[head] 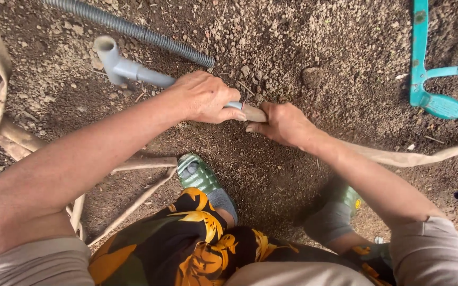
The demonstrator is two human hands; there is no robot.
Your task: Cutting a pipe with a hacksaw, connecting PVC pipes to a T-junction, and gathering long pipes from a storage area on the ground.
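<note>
Bare brown soil fills the scene. A flat tan hose runs in from the right, its end pinched in the closed right hand. Just left, the left hand is wrapped around a grey plastic pipe with an elbow end, far left. The two hands nearly touch.

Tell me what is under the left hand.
The left hand wraps a grey pipe with an elbow end. The stretch inside the fist is hidden; where it meets the flat hose by the right hand is partly covered.
</note>
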